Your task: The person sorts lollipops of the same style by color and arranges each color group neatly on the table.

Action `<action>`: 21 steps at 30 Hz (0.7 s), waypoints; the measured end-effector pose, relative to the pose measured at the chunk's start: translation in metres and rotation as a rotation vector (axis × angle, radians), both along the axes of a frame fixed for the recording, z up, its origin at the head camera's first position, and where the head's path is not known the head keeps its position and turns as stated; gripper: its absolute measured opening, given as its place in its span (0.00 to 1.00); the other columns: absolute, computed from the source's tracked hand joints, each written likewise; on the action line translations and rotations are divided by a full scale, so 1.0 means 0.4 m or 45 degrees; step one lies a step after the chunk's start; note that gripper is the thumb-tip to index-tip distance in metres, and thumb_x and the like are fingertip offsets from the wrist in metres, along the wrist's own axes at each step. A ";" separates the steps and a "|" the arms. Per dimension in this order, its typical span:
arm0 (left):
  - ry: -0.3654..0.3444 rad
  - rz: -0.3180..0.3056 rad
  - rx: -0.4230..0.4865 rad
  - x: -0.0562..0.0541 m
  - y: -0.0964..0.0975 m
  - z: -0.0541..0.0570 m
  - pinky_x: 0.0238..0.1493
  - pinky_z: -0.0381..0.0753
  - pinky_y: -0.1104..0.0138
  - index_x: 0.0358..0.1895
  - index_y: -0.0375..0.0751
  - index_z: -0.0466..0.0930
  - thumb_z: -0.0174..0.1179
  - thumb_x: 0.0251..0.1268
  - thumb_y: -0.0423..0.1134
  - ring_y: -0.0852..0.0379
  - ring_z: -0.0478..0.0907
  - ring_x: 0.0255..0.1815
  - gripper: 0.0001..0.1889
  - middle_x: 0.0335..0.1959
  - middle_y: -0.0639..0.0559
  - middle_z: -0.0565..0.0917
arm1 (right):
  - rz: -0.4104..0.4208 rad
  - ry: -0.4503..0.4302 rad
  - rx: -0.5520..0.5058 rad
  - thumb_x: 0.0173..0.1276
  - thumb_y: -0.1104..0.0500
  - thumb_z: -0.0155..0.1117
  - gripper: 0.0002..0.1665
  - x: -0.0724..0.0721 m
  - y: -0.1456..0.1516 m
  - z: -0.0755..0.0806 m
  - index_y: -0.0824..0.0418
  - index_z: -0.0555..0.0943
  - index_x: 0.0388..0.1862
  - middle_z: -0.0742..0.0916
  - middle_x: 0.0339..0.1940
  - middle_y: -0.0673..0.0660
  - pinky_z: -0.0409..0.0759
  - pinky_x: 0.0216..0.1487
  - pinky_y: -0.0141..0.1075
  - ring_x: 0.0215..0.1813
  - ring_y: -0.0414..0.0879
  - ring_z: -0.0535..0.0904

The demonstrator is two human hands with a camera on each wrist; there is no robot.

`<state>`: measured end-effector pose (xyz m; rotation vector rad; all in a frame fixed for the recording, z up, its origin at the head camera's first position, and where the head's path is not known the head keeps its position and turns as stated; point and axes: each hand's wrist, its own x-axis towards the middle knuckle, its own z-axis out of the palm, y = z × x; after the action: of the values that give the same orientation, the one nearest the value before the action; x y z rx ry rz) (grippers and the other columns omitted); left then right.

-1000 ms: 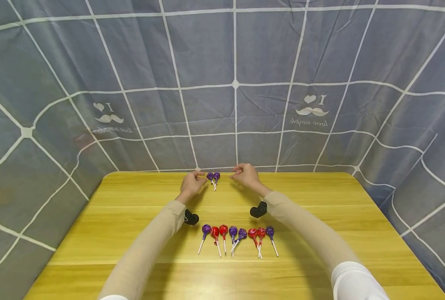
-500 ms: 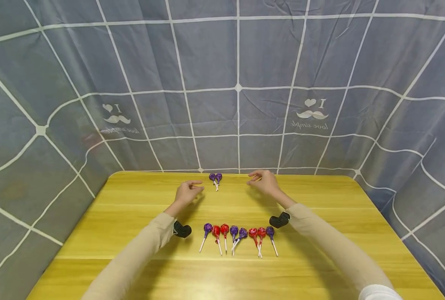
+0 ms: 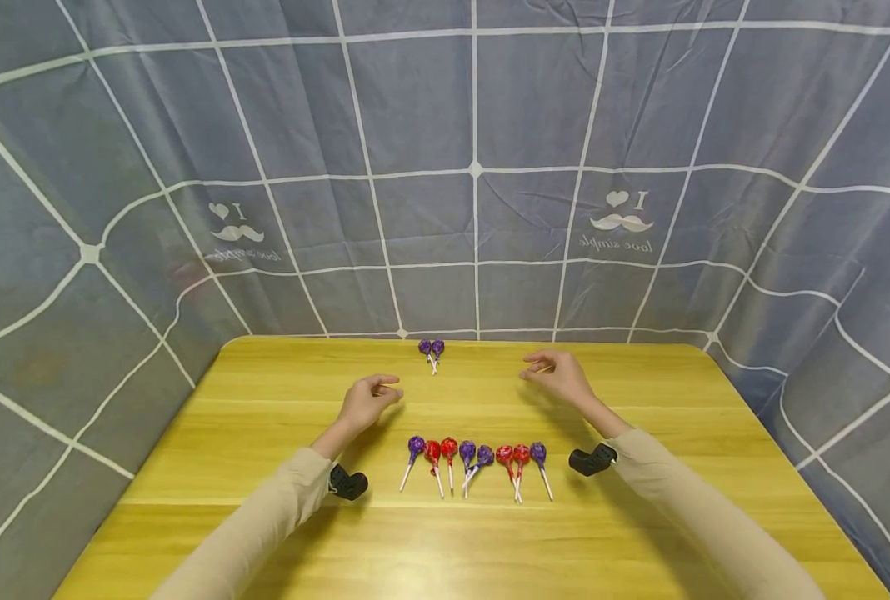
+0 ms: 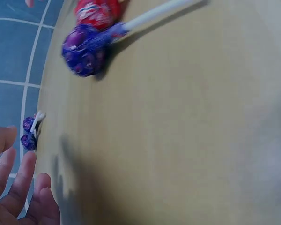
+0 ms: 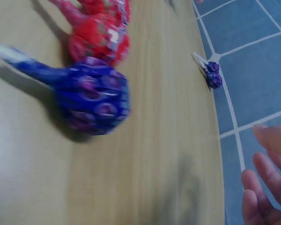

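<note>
Two purple-wrapped lollipops (image 3: 432, 347) lie together at the table's far edge, their white sticks crossing. Nearer, a row of several red and purple lollipops (image 3: 485, 455) lies with sticks toward me. My left hand (image 3: 368, 400) hovers over the table left of the row's far side, fingers relaxed and holding nothing. On the other side, my right hand (image 3: 560, 376) is also in the air, loosely bent and without anything in it. The left wrist view shows a purple lollipop (image 4: 84, 50) beside a red one; the right wrist view has a purple lollipop (image 5: 92, 96) close up.
The yellow wooden table (image 3: 265, 400) is bordered by a grey curtain (image 3: 430, 217) with white lines behind and at both sides. A black wrist camera (image 3: 349, 482) sits on the left wrist, another black wrist camera (image 3: 593, 459) on the right.
Both hands have drawn away from the two far purple lollipops, the left back and leftward, the right back and rightward. The lollipops stay where they were.
</note>
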<state>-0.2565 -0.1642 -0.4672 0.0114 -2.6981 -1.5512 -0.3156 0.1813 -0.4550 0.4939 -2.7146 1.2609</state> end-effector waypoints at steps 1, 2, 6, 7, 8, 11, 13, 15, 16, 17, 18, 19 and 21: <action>0.007 -0.012 -0.006 0.005 0.001 -0.002 0.32 0.77 0.70 0.55 0.30 0.78 0.61 0.64 0.35 0.44 0.82 0.42 0.18 0.42 0.36 0.85 | 0.008 0.000 -0.009 0.59 0.59 0.71 0.20 0.004 0.004 -0.002 0.70 0.83 0.48 0.89 0.37 0.64 0.81 0.40 0.37 0.37 0.52 0.84; 0.022 -0.022 -0.013 0.009 0.002 -0.004 0.35 0.78 0.69 0.55 0.30 0.78 0.61 0.64 0.35 0.45 0.82 0.43 0.18 0.42 0.36 0.86 | 0.012 -0.005 -0.018 0.59 0.59 0.71 0.21 0.009 0.007 -0.004 0.70 0.83 0.48 0.89 0.36 0.64 0.81 0.39 0.37 0.36 0.52 0.84; 0.057 -0.089 -0.027 0.028 0.005 -0.007 0.40 0.80 0.64 0.54 0.28 0.78 0.62 0.64 0.34 0.45 0.82 0.42 0.18 0.42 0.36 0.86 | 0.034 -0.048 -0.018 0.59 0.58 0.71 0.21 0.031 0.015 -0.014 0.69 0.82 0.49 0.89 0.37 0.63 0.80 0.36 0.34 0.33 0.47 0.83; 0.062 -0.108 -0.036 0.033 0.006 -0.006 0.40 0.80 0.64 0.54 0.29 0.78 0.62 0.64 0.35 0.46 0.82 0.41 0.18 0.41 0.36 0.86 | 0.044 -0.068 -0.018 0.60 0.58 0.71 0.22 0.039 0.016 -0.016 0.69 0.82 0.50 0.89 0.37 0.63 0.80 0.36 0.33 0.33 0.46 0.83; 0.063 -0.133 -0.045 0.039 0.007 -0.004 0.41 0.80 0.64 0.54 0.29 0.78 0.62 0.64 0.35 0.46 0.82 0.41 0.18 0.41 0.37 0.85 | 0.050 -0.091 -0.019 0.60 0.57 0.71 0.23 0.046 0.016 -0.019 0.68 0.81 0.51 0.89 0.38 0.63 0.79 0.36 0.32 0.33 0.45 0.83; 0.064 -0.225 -0.083 0.055 0.011 0.001 0.43 0.80 0.62 0.54 0.31 0.79 0.61 0.65 0.38 0.48 0.81 0.41 0.18 0.42 0.39 0.85 | 0.090 -0.156 -0.041 0.60 0.56 0.71 0.26 0.069 0.016 -0.025 0.68 0.79 0.55 0.88 0.40 0.63 0.79 0.35 0.32 0.34 0.44 0.82; 0.056 -0.291 -0.106 0.064 0.014 0.002 0.46 0.80 0.60 0.54 0.32 0.79 0.61 0.65 0.39 0.48 0.81 0.44 0.18 0.44 0.40 0.85 | 0.123 -0.191 -0.063 0.60 0.56 0.71 0.28 0.085 0.015 -0.028 0.69 0.78 0.56 0.87 0.41 0.63 0.79 0.36 0.32 0.36 0.45 0.82; 0.052 -0.359 -0.122 0.070 0.018 0.000 0.50 0.79 0.58 0.55 0.33 0.78 0.61 0.65 0.41 0.48 0.81 0.46 0.19 0.47 0.39 0.84 | 0.151 -0.210 -0.071 0.60 0.56 0.71 0.29 0.101 0.014 -0.030 0.69 0.78 0.57 0.87 0.42 0.63 0.78 0.37 0.33 0.38 0.45 0.81; 0.055 -0.388 -0.129 0.072 0.019 -0.001 0.51 0.79 0.57 0.55 0.33 0.78 0.61 0.65 0.41 0.47 0.81 0.47 0.19 0.48 0.39 0.84 | 0.163 -0.216 -0.069 0.60 0.55 0.71 0.29 0.108 0.013 -0.031 0.68 0.78 0.57 0.87 0.42 0.62 0.78 0.38 0.33 0.38 0.45 0.81; 0.052 -0.411 -0.133 0.074 0.020 -0.001 0.52 0.78 0.56 0.56 0.33 0.78 0.61 0.65 0.42 0.46 0.80 0.48 0.20 0.49 0.39 0.83 | 0.186 -0.213 -0.064 0.59 0.56 0.71 0.29 0.116 0.014 -0.032 0.68 0.77 0.57 0.87 0.42 0.62 0.78 0.39 0.33 0.39 0.45 0.81; 0.048 -0.430 -0.134 0.076 0.022 -0.002 0.53 0.78 0.56 0.56 0.34 0.77 0.61 0.65 0.42 0.46 0.80 0.49 0.20 0.50 0.39 0.83 | 0.204 -0.213 -0.055 0.59 0.55 0.71 0.29 0.122 0.016 -0.035 0.68 0.78 0.57 0.87 0.42 0.61 0.78 0.41 0.33 0.39 0.45 0.81; 0.047 -0.441 -0.139 0.078 0.024 -0.003 0.53 0.78 0.56 0.56 0.34 0.77 0.61 0.65 0.42 0.46 0.80 0.50 0.20 0.51 0.39 0.83 | 0.230 -0.209 -0.048 0.60 0.56 0.71 0.29 0.128 0.018 -0.037 0.68 0.77 0.57 0.87 0.42 0.61 0.78 0.41 0.33 0.40 0.45 0.81; 0.050 -0.463 -0.142 0.085 0.026 -0.003 0.54 0.78 0.55 0.57 0.34 0.77 0.61 0.65 0.42 0.45 0.79 0.50 0.20 0.52 0.39 0.82 | 0.262 -0.214 -0.037 0.60 0.56 0.71 0.29 0.139 0.022 -0.043 0.68 0.77 0.57 0.86 0.42 0.60 0.79 0.42 0.32 0.40 0.43 0.80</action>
<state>-0.2227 -0.1537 -0.4683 -0.5338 -2.8689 -1.4496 -0.2599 0.1901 -0.4722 0.7111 -2.8368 1.4508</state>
